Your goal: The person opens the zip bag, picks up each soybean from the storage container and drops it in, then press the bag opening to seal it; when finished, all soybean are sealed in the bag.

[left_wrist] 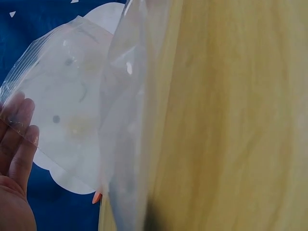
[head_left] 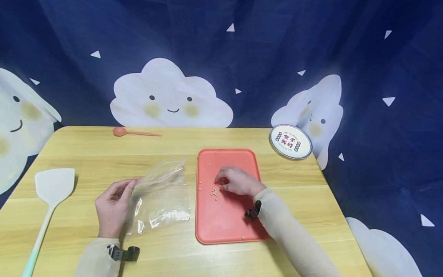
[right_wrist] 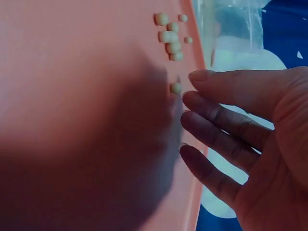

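Observation:
My left hand (head_left: 112,207) pinches the rim of a clear zip-lock bag (head_left: 160,204) that lies on its side on the table. Up close in the left wrist view, fingers show at the edge of the clear plastic. Over a red tray (head_left: 221,229) reaches my right hand (head_left: 238,182), its fingers bent loosely and pointing down-left. A small cluster of round, pale yellow beans (head_left: 214,192) lies just below its fingertips. In the right wrist view the thumb (right_wrist: 231,86) and fingers stand apart, and a single bean (right_wrist: 176,88) sits on the tray right in front of them.
Several stray beans lie along the tray's left side and one near its front edge. A white spatula (head_left: 55,184) lies at the far left, a red spoon (head_left: 120,132) at the back, and an oval plate with red lettering (head_left: 290,141) at the back right corner.

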Action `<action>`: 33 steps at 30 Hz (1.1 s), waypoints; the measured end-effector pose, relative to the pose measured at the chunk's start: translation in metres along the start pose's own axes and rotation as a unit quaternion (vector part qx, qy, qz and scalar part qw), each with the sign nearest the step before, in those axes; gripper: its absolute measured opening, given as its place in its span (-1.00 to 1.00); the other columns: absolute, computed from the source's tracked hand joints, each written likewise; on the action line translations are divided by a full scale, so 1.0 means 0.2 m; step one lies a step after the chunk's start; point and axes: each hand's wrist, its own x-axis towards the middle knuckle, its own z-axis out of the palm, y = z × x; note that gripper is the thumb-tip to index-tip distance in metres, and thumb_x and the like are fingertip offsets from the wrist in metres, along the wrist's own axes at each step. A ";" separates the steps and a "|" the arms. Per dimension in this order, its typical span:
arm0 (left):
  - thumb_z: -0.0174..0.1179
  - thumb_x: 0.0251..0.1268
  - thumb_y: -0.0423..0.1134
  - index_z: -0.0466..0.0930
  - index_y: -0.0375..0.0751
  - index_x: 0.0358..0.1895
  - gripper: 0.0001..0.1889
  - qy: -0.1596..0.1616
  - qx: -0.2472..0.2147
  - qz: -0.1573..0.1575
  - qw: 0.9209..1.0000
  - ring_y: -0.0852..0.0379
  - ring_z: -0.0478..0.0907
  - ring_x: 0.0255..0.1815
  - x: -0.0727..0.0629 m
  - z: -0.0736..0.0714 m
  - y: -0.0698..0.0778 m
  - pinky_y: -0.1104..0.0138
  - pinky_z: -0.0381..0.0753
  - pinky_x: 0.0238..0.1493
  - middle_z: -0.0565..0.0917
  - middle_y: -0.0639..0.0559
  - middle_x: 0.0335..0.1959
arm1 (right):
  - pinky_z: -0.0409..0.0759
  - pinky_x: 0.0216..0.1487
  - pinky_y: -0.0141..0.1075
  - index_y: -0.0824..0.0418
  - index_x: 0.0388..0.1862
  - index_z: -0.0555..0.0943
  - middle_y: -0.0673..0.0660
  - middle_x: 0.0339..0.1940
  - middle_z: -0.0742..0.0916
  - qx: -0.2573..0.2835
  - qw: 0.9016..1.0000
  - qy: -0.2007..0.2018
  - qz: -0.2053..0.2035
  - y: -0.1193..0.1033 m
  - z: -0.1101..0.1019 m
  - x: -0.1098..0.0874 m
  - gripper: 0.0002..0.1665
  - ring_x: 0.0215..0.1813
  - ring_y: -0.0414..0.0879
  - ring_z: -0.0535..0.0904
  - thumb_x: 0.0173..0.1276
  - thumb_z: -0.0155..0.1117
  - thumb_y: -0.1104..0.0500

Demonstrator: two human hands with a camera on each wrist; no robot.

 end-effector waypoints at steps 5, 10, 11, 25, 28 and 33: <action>0.33 0.15 -0.59 0.68 -0.53 -0.26 -0.90 0.004 -0.002 -0.006 1.000 0.39 0.67 -0.34 0.01 0.00 0.00 0.60 0.62 -0.24 0.76 0.02 -0.31 | 0.57 -0.03 -0.30 0.16 -0.18 0.72 -0.03 -0.26 0.62 -0.018 1.000 0.001 0.015 0.01 0.02 0.02 -0.80 -0.17 -0.16 0.54 0.22 0.43 0.34; 0.32 0.15 -0.61 0.68 -0.54 -0.26 -0.90 -0.002 -0.014 0.005 1.000 0.38 0.67 -0.34 0.01 0.01 0.00 0.58 0.63 -0.25 0.75 0.08 -0.32 | 0.57 -0.05 -0.30 0.12 -0.28 0.69 -0.07 -0.31 0.58 -0.032 0.999 0.006 0.020 0.01 0.04 0.03 -0.83 -0.19 -0.16 0.53 0.21 0.42 0.37; 0.31 0.15 -0.61 0.68 -0.54 -0.26 -0.90 -0.003 -0.017 0.005 1.000 0.37 0.68 -0.34 0.01 0.01 0.00 0.58 0.63 -0.24 0.75 0.09 -0.32 | 0.57 -0.06 -0.29 0.12 -0.29 0.67 -0.08 -0.32 0.57 -0.035 0.999 0.006 0.019 0.02 0.04 0.03 -0.83 -0.20 -0.15 0.53 0.21 0.41 0.37; 0.31 0.16 -0.60 0.68 -0.54 -0.26 -0.91 -0.003 -0.011 0.000 1.000 0.37 0.67 -0.32 0.00 0.01 -0.02 0.58 0.62 -0.24 0.75 0.02 -0.32 | 0.62 -0.17 -0.30 0.17 -0.26 0.66 -0.13 -0.39 0.65 0.115 0.988 0.103 0.003 -0.11 -0.06 0.11 -0.94 -0.25 -0.23 0.56 0.32 0.35 0.30; 0.31 0.15 -0.61 0.68 -0.54 -0.26 -0.91 -0.002 -0.012 -0.001 1.000 0.36 0.67 -0.33 0.00 0.01 0.00 0.58 0.63 -0.25 0.75 0.06 -0.32 | 0.63 -0.15 -0.20 0.18 -0.23 0.66 -0.13 -0.34 0.64 0.141 0.980 0.138 -0.023 -0.20 -0.09 0.15 -0.94 -0.23 -0.24 0.55 0.33 0.35 0.27; 0.31 0.14 -0.62 0.68 -0.53 -0.26 -0.90 -0.006 -0.012 0.005 1.000 0.36 0.67 -0.33 -0.01 0.02 0.00 0.57 0.63 -0.25 0.75 0.06 -0.32 | 0.63 -0.12 -0.22 0.13 -0.20 0.67 -0.13 -0.27 0.66 0.171 0.966 0.183 -0.063 -0.34 -0.09 0.24 -0.92 -0.20 -0.28 0.54 0.35 0.35 0.24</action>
